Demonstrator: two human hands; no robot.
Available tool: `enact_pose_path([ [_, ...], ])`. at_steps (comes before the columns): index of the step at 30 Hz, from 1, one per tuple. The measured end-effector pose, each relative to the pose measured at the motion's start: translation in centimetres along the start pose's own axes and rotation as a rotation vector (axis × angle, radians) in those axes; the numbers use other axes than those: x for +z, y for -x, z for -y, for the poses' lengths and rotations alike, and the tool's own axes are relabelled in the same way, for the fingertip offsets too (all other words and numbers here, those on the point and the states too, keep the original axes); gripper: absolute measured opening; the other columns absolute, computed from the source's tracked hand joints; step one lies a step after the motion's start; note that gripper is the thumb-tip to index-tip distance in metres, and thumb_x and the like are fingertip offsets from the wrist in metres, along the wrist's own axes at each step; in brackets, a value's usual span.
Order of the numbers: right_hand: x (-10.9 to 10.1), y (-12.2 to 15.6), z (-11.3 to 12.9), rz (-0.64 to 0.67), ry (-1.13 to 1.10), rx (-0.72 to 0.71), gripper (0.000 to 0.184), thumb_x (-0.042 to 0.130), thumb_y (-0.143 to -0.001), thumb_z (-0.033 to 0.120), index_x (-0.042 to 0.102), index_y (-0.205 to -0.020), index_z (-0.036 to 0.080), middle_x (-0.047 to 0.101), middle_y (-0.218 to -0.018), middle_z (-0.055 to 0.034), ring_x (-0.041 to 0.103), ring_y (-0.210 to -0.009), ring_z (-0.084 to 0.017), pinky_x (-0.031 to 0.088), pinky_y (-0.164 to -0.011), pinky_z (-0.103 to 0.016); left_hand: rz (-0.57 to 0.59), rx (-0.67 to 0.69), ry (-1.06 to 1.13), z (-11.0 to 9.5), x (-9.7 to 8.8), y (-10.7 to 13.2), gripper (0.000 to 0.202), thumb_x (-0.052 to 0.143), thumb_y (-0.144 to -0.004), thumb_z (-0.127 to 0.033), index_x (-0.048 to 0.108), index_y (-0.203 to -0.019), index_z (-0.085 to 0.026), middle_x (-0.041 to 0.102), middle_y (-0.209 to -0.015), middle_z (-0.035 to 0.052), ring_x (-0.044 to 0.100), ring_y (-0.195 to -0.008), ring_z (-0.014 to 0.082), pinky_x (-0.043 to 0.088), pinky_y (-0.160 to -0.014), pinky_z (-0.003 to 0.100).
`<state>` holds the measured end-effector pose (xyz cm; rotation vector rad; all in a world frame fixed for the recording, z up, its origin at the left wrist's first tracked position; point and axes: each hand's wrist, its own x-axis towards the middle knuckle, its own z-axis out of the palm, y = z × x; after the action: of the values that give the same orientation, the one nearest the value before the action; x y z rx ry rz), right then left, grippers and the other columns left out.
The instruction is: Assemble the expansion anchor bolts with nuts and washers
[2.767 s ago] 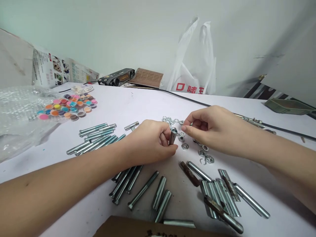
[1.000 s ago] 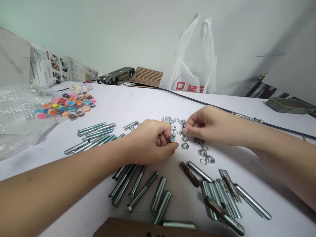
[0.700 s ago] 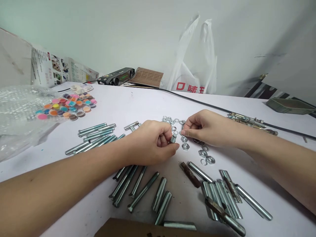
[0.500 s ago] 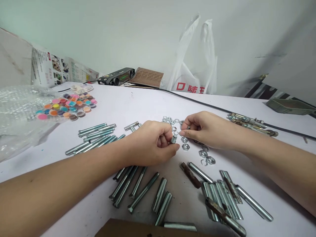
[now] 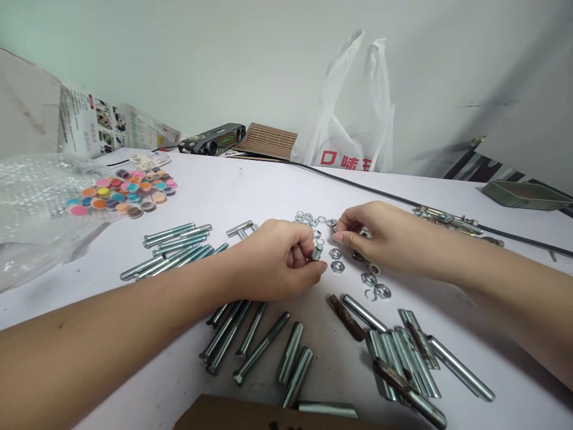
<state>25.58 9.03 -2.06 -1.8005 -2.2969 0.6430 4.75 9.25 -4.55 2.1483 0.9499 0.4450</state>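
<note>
My left hand (image 5: pixel 277 263) is closed around a metal bolt (image 5: pixel 317 249); only its short end shows above the thumb, the rest hidden in the fingers. To the right, my right hand (image 5: pixel 364 233) rests low over loose nuts and washers, thumb and index finger pinched together. Whatever lies between those fingertips is too small to make out. A washer (image 5: pixel 330 223) lies right by the index finger. Between the hands are hex nuts (image 5: pixel 335 254), and more nuts (image 5: pixel 382 291) sit below my right wrist.
Long bolts (image 5: pixel 228 340) and metal sleeves (image 5: pixel 403 358) lie in front. More bolts (image 5: pixel 179 248) are at left, by bubble wrap (image 5: pixel 36 185) and coloured discs (image 5: pixel 119 194). Behind stand a white plastic bag (image 5: pixel 340 131), a black cable (image 5: pixel 367 186) and a green tray (image 5: pixel 523 194).
My right hand has shifted slightly right, away from the left hand, its fingertips drawing closer together. My left hand keeps its hold on the bolt, almost still.
</note>
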Motion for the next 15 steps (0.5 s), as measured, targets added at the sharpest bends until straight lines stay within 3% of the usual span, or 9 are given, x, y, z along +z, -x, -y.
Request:
enact_pose_path([
  [7, -1.1, 2.0, 2.2, 0.088, -0.46, -0.014, 0.03, 0.061, -0.084, 0.05, 0.07, -0.084, 0.021, 0.06, -0.065, -0.0001, 0.041, -0.046, -0.007, 0.029, -0.041, -0.022, 0.003, 0.02, -0.049, 0.1, -0.1, -0.1, 0.021, 0.057, -0.078, -0.033, 0.047, -0.069, -0.018, 0.048, -0.055, -0.0066, 0.04, -0.05, 0.0044, 0.033, -0.047, 0.018],
  [11, -0.5, 2.2, 2.6, 0.087, -0.524, -0.031, 0.028, 0.069, -0.078, 0.05, 0.073, -0.081, 0.022, 0.058, -0.058, 0.0007, 0.039, -0.043, -0.006, 0.027, -0.038, -0.023, 0.003, 0.046, -0.074, 0.2, -0.1, -0.1, 0.018, 0.056, -0.078, -0.032, 0.05, -0.071, -0.017, 0.048, -0.055, -0.007, 0.04, -0.05, 0.0039, 0.032, -0.047, 0.018],
  [15, 0.2, 2.0, 2.3, 0.019, -0.555, -0.163, 0.023, 0.07, -0.08, 0.044, 0.075, -0.083, 0.022, 0.058, -0.054, -0.0004, 0.048, -0.048, -0.01, 0.034, -0.041, -0.024, 0.007, 0.071, -0.064, 0.2, -0.1, -0.2, 0.014, 0.056, -0.078, -0.03, 0.053, -0.074, -0.017, 0.047, -0.056, -0.0073, 0.039, -0.05, 0.0033, 0.032, -0.047, 0.017],
])
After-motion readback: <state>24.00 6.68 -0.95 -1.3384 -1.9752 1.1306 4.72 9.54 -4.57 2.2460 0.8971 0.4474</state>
